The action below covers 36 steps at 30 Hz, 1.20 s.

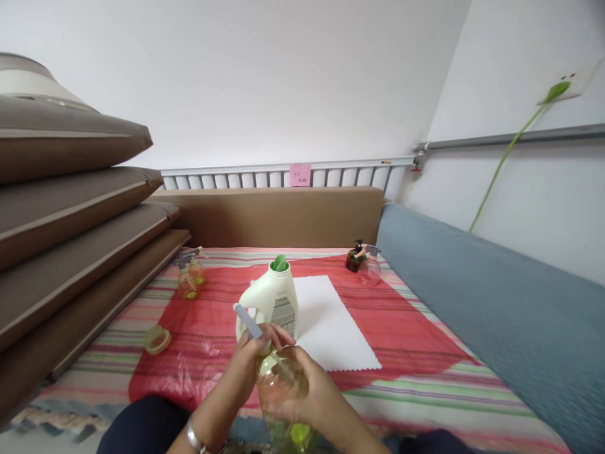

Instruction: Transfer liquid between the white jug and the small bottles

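Note:
A clear yellowish spray bottle (276, 378) with a grey spray head is held low in front of me, close to the camera. My left hand (250, 353) is closed around its neck, just under the spray head. Wrapped about the bottle's body from the right is my right hand (316, 394). A yellow-green spot shows low in the bottle, and its base runs down to the picture's lower edge. Directly behind the hands stands a white detergent jug (273, 293), upright, with a green spout (280, 262) in its uncapped mouth.
A white sheet (326, 321) lies on a red plastic cover (401, 315). More spray bottles (189, 280) stand back left, near a tape roll (157, 340). Back right are a dark pump bottle (353, 258) and a clear pinkish spray bottle (369, 271). Stacked cushions (70, 221) border the left.

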Motion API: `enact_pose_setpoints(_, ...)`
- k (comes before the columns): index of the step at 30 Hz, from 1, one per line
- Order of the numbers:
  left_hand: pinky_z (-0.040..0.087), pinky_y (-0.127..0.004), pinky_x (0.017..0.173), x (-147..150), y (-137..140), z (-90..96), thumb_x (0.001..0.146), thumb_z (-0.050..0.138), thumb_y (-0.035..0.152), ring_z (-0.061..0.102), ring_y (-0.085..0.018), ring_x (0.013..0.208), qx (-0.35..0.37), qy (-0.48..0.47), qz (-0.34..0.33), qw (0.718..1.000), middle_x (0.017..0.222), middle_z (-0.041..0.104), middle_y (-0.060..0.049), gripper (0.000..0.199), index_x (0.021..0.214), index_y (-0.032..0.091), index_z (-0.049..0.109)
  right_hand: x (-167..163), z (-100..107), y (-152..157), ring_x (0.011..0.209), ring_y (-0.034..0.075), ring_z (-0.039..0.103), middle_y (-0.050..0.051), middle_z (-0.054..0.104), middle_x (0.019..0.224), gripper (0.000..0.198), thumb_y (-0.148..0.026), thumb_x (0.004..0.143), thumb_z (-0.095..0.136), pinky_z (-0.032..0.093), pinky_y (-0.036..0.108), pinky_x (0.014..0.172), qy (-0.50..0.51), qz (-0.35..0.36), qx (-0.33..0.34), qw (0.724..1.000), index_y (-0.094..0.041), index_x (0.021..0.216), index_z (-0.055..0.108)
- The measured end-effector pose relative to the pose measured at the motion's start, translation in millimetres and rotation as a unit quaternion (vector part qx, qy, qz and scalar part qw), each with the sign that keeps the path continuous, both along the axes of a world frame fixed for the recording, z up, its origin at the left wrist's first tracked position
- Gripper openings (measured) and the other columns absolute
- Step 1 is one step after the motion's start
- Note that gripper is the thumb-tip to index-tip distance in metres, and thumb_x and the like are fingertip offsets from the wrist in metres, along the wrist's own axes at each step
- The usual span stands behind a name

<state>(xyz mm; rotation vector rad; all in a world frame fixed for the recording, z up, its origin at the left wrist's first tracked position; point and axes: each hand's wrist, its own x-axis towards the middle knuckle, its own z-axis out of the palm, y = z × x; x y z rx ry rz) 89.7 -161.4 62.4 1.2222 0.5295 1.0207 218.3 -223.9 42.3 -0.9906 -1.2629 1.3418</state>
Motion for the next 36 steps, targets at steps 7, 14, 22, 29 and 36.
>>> enact_pose_setpoints(7,0.044,-0.037,0.072,-3.3,-5.3,8.6,0.068,0.053,0.043,0.058,-0.027,0.078,-0.040,-0.011,-0.033,0.999,0.076,0.065,-0.010,0.026,0.055,0.020,0.053,-7.0,2.2,-0.5,0.097,0.027,0.060,0.005,0.065,0.100,0.076,-0.041,0.042,0.084,0.043,0.042,0.089,0.195,0.106,-0.068,0.973,-0.021,0.110,0.056)
enact_pose_setpoints(14,0.043,-0.036,0.076,5.7,-3.6,2.2,0.073,0.050,0.038,0.053,-0.019,0.061,-0.022,-0.029,0.018,0.999,0.057,0.055,-0.003,0.028,0.052,0.020,0.051,-20.7,1.1,-4.4,0.091,0.028,0.062,0.007,0.065,0.096,0.083,-0.049,0.039,0.082,0.046,0.040,0.078,0.319,0.102,-0.105,0.936,-0.021,0.112,0.053)
enact_pose_setpoints(22,0.043,-0.030,0.065,-5.7,11.9,-5.8,0.075,0.048,0.037,0.050,-0.016,0.059,0.001,-0.031,0.138,0.990,0.057,0.052,0.000,0.026,0.055,0.020,0.050,-29.7,-44.9,18.7,0.073,0.020,0.062,0.004,0.065,0.081,0.046,-0.065,0.067,0.058,0.049,0.036,0.073,0.341,-0.112,-0.172,0.917,-0.021,0.082,0.057)
enact_pose_setpoints(29,0.042,-0.027,0.066,-20.0,22.3,15.4,0.074,0.057,0.039,0.049,-0.014,0.058,-0.027,-0.142,0.269,0.952,0.055,0.050,0.003,0.030,0.054,0.019,0.048,-49.1,-58.6,8.4,0.101,0.025,0.059,0.007,0.057,0.123,0.079,-0.040,0.051,0.083,0.044,0.042,0.089,0.353,-0.126,-0.057,0.925,-0.031,0.119,0.044)
enact_pose_setpoints(36,0.041,-0.033,0.077,-23.0,13.7,20.1,0.082,0.048,0.039,0.054,-0.017,0.067,-0.059,-0.186,0.137,0.971,0.062,0.056,-0.002,0.032,0.061,0.017,0.055,-39.2,-49.5,5.0,0.042,0.010,0.057,0.005,0.070,0.077,0.071,-0.063,0.063,0.066,0.042,0.019,0.038,0.349,-0.004,-0.164,0.923,-0.020,0.117,0.049)
